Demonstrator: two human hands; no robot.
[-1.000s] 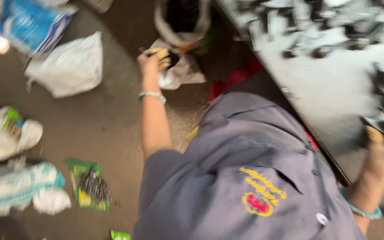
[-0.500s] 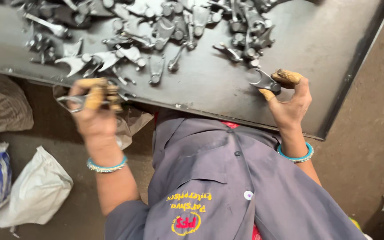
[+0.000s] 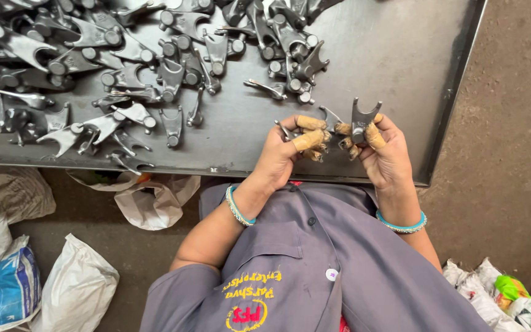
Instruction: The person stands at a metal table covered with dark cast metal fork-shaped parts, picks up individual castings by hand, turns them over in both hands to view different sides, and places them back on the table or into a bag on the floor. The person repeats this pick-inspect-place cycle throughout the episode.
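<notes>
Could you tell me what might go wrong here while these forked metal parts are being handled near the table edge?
1. The right hand pinches a forked metal part by its lower end only; it may slip to the floor.
2. The left hand holds a thin metal piece close to the other fingers; it could jab them.
3. The finger wraps look worn, possibly weakening grip.

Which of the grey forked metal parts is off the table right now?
The forked part pinched in the right hand, prongs pointing up, just beside the left hand. All the other forked parts lie flat on the dark table.
</notes>
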